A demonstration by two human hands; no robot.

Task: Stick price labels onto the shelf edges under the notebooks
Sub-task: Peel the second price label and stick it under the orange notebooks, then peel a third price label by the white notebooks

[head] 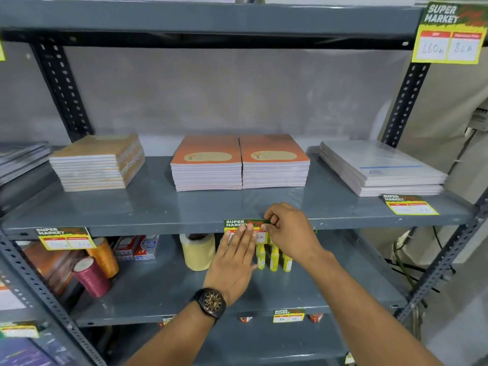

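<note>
Label in hand: a green-and-yellow price label [247, 226] sits on the front edge of the middle shelf [158, 228], just below the two orange notebook stacks [239, 162]
Left hand: the left hand [233, 262] lies flat over the label's lower left part, fingers [244, 231] straight and close together, pressing rather than gripping
Right hand: the right hand [289, 231] pinches the label's upper right corner between thumb and fingertips
Done, by the look of it: a label [64, 238] hangs under the tan notebook stack [97, 162] at left; another label [410, 204] lies by the grey pile [383, 170] at right, apparently on the shelf top near its edge
Left to do: this label likely needs smoothing flat and letting go
Beyond that: whether other shelves lack labels cannot be told
</note>
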